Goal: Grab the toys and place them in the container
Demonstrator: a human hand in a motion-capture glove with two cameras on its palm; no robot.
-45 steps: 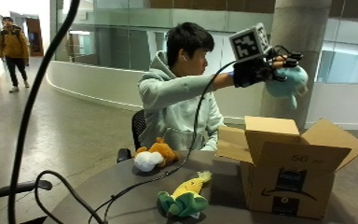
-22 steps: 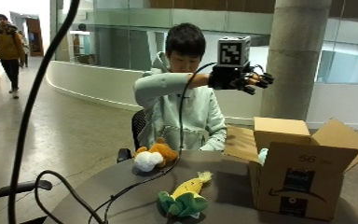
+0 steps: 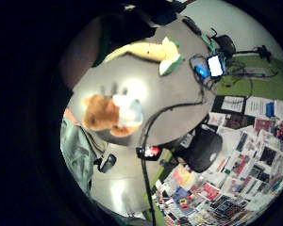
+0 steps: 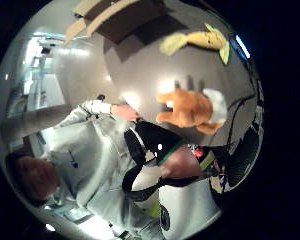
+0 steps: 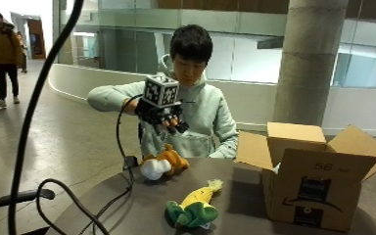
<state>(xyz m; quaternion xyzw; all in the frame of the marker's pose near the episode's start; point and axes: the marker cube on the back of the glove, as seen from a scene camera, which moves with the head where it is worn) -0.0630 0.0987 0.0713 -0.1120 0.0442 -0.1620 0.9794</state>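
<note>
My gloved right hand (image 5: 164, 117) hovers above the orange and white plush toy (image 5: 162, 163), fingers pointing down and holding nothing. That plush toy (image 4: 190, 110) lies on the round grey table (image 5: 240, 205) near its far edge, in front of the person. The hand's shadow falls on the table beside the plush toy (image 3: 112, 113). A yellow and green plush toy (image 5: 196, 205) lies nearer the front, left of the open cardboard box (image 5: 312, 186). The yellow toy (image 3: 148, 51) and box (image 4: 125, 20) also show in the palm views.
A black cable (image 5: 119, 196) runs from the hand down across the table's left side. The box's flaps (image 5: 253, 149) stand open towards the toys. A black office chair (image 3: 203, 150) and a phone on a stand (image 3: 215, 65) are on the floor beside the table.
The hand held a teal plush toy over the box, let it go there, then swung left and down to above the orange toy. The outside camera has shifted too.
</note>
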